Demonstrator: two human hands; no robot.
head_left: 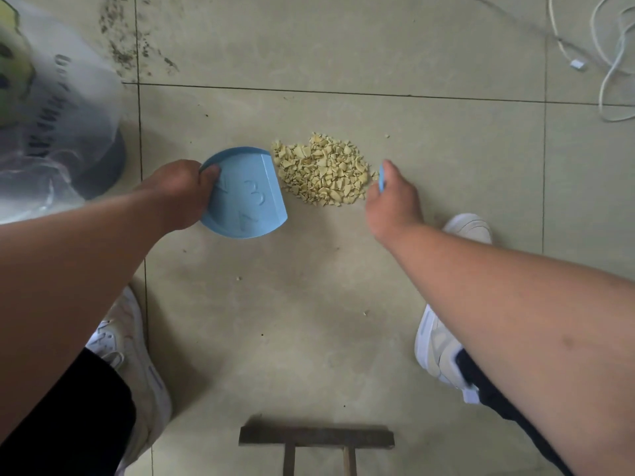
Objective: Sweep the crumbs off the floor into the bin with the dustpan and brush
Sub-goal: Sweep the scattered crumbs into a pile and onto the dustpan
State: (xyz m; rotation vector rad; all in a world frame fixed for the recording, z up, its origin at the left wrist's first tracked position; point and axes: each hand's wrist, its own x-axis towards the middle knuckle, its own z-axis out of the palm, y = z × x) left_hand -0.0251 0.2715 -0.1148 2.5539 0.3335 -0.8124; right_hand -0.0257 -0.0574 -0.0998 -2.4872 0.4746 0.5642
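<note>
Two hands, left point(182, 195) and right point(393, 204), one dustpan point(247, 197), one brush point(381, 180), one crumb pile point(323, 170), one bin point(51, 125), two shoes point(127, 341) point(436, 345), one stool point(316, 441).

One view only: head cam, worn on me, pointing almost straight down at the tiled floor point(309, 304). Wide-angle, edges bend a bit. Close range: both my forearms enter from the bottom corners, my left hand point(178, 197) and right hand point(391, 201) sit mid-frame, my shoes point(443, 341) show on either side below them. Top of frame is forward, away from me; bottom edge is right under my body. No second view, so no overlap.
</note>
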